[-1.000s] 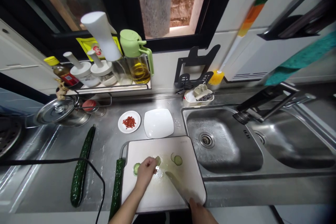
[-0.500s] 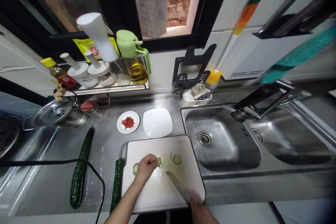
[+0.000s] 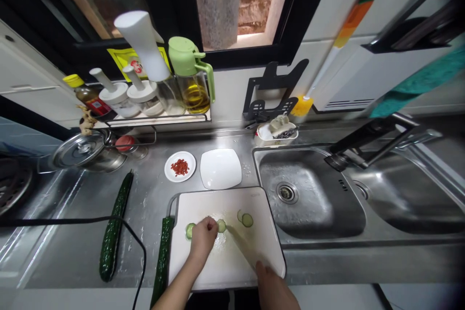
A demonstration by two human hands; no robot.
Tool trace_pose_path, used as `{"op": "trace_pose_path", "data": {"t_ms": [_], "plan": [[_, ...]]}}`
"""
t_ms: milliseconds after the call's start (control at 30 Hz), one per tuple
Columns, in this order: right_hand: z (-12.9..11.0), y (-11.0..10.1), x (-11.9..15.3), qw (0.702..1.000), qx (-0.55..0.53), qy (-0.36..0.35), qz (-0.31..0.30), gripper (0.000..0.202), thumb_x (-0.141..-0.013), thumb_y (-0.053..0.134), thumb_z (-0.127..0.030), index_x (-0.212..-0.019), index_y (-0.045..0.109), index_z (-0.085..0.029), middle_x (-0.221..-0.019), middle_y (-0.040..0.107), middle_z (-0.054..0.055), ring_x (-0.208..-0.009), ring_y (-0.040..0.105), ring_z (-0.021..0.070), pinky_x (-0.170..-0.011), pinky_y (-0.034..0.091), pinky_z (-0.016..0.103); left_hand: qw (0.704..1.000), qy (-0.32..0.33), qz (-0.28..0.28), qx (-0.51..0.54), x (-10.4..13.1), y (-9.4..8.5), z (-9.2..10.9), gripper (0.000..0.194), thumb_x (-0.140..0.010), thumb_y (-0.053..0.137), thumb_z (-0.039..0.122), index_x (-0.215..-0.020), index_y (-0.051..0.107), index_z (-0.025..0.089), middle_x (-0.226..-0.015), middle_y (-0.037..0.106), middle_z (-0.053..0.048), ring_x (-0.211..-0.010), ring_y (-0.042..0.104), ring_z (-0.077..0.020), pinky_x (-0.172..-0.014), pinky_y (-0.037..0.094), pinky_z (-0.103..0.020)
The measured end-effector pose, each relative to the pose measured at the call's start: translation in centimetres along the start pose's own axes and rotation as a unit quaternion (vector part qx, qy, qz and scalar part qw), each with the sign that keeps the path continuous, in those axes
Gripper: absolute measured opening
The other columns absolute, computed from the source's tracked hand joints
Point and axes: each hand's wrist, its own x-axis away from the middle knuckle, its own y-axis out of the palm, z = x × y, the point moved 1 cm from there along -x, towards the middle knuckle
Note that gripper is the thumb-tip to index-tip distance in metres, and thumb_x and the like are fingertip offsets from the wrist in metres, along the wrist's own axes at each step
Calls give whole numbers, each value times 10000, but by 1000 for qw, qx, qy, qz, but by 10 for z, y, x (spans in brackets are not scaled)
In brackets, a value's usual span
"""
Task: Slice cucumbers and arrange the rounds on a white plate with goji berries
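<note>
My left hand [image 3: 204,238] is closed in a pinch over the white cutting board [image 3: 214,273], its fingertips on a pale cucumber slice [image 3: 221,225]. My right hand [image 3: 269,278] grips a kitchen knife [image 3: 242,246] at the board's front right. The blade points up and left, its tip close beside that slice. Another cucumber piece [image 3: 189,231] shows at the left of my left hand, partly covered by it. To the right lie a round cucumber slice [image 3: 247,220] and a thin one overlapping it. The knife handle is hidden in my right hand.
Left of the board lie a cucumber [image 3: 163,254] and another whole cucumber [image 3: 115,232], with a black cable [image 3: 132,238] crossing. Behind stand a plate of red bits [image 3: 169,170] and a square white plate [image 3: 221,168]. A sink [image 3: 308,193] is at right.
The knife tip has moved up the board, closer to the slice at my left fingertips. That slice now shows more of its face. The view has shifted slightly.
</note>
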Motion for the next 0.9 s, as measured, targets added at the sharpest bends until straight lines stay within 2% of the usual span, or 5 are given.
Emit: {"op": "trace_pose_path", "data": {"t_ms": [167, 333, 433, 533, 900], "plan": [[-24, -8, -6, 998, 26, -49, 9, 540, -790, 233, 36, -1184, 555, -145, -1075, 650, 136, -983, 628, 205, -785, 452, 291, 999, 2, 20, -33, 1, 0, 3, 152, -746, 491, 178, -628, 587, 172, -554, 577, 34, -542, 525, -97, -559, 331, -195], [-36, -18, -6, 998, 27, -51, 6, 496, -808, 222, 29, -1124, 568, -134, -1044, 653, 142, -958, 637, 215, -752, 461, 299, 999, -12, 8, -33, -2, 1, 2, 185, -758, 480, 145, -610, 589, 169, -535, 581, 28, -536, 523, -98, -548, 326, -192], [-39, -24, -4, 999, 27, -41, 1, 467, -803, 239, 30, -1063, 581, -151, -1014, 662, 128, -922, 648, 205, -727, 457, 289, 999, -23, 6, -24, -3, 2, 1, 185, -756, 481, 128, -616, 595, 166, -532, 582, 29, -521, 520, -92, -542, 326, -190], [-41, -26, -3, 999, 31, -34, 5, 471, -814, 238, 23, -1103, 565, -156, -1027, 661, 126, -923, 648, 204, -711, 456, 285, 999, -25, 8, -24, -4, 2, 1, 180, -752, 488, 119, -619, 599, 166, -538, 587, 28, -525, 524, -91, -550, 330, -191], [-40, -20, -5, 999, 24, -40, -5, 516, -811, 190, 34, -1135, 558, -127, -1058, 658, 145, -959, 642, 218, -748, 478, 305, 999, -20, 7, -41, -4, 0, 5, 188, -755, 497, 107, -617, 610, 165, -540, 588, 28, -527, 525, -93, -563, 324, -202]]}}
